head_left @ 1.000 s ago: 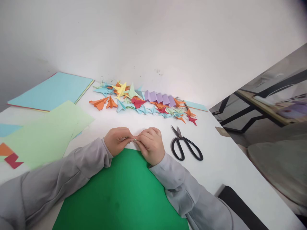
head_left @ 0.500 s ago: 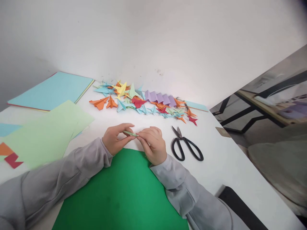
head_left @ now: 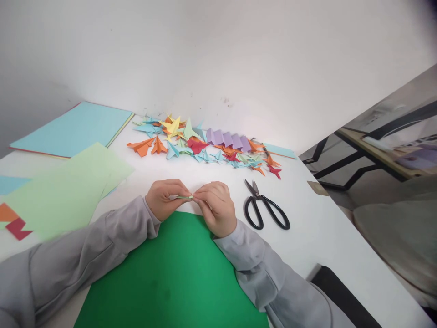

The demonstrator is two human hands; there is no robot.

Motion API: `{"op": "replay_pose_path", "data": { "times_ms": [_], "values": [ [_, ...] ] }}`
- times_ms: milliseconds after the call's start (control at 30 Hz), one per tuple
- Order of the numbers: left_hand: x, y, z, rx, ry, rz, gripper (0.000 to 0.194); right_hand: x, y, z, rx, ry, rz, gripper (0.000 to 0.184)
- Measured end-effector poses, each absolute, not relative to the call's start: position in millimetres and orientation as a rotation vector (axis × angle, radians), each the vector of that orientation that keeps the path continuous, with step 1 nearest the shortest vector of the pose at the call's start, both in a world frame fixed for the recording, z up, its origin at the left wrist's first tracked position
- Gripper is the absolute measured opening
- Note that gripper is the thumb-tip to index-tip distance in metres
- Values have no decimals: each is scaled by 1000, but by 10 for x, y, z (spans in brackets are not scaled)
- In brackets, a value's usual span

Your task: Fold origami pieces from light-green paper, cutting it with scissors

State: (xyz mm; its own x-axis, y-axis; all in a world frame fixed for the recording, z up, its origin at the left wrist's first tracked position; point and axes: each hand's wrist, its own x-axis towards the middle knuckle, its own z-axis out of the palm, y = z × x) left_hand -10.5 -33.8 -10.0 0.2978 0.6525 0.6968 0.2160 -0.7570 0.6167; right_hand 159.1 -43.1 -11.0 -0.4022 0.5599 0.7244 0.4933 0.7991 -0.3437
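Observation:
A small folded piece of light green paper (head_left: 184,197) is pinched between my two hands, just beyond the top edge of a green sheet (head_left: 164,273). My left hand (head_left: 167,198) closes thumb and fingers on its left part. At its right end, the fingertips of my right hand (head_left: 216,207) grip it, nearly touching the left fingertips. Most of the paper is hidden by the fingers, so its exact shape cannot be made out. Black-handled scissors (head_left: 262,205) lie to the right of my right hand, blades slightly apart and pointing away.
Folded paper planes (head_left: 172,127) in several colours lie along the wall, with a pleated purple paper strip (head_left: 227,139) among them. At left are light green sheets (head_left: 64,191), a stack of blue-topped paper (head_left: 82,127) and red scraps (head_left: 18,228). A black object (head_left: 337,296) sits at lower right.
My left index finger has come down onto the folded paper, closing the pinch. The paper has tilted flatter and sits slightly lower; my right hand has barely moved.

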Motion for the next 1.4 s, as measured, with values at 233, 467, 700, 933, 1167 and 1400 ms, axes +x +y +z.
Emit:
{"op": "replay_pose_path", "data": {
  "times_ms": [233, 467, 700, 933, 1167, 1400],
  "values": [
    [-112, -350, -78, 2160, 792, 1380, 6, 1586, -451, -94, -794, -2097, 88, 12],
    [-108, -348, -73, 2046, 822, 1350, 7, 1587, -434, -115, -772, -2036, 111, 10],
    [-116, -364, -25, 1958, 877, 1281, 16, 1573, -427, -120, -832, -1940, 158, 7],
    [-117, -357, -6, 1915, 875, 1246, 27, 1582, -443, -104, -840, -1969, 181, 12],
    [-111, -372, 17, 1715, 922, 1307, 28, 1583, -436, -123, -940, -1916, 295, 10],
    [-107, -341, 10, 1473, 1005, 1298, 21, 1589, -428, -129, -993, -1843, 405, 5]
  ]
}}
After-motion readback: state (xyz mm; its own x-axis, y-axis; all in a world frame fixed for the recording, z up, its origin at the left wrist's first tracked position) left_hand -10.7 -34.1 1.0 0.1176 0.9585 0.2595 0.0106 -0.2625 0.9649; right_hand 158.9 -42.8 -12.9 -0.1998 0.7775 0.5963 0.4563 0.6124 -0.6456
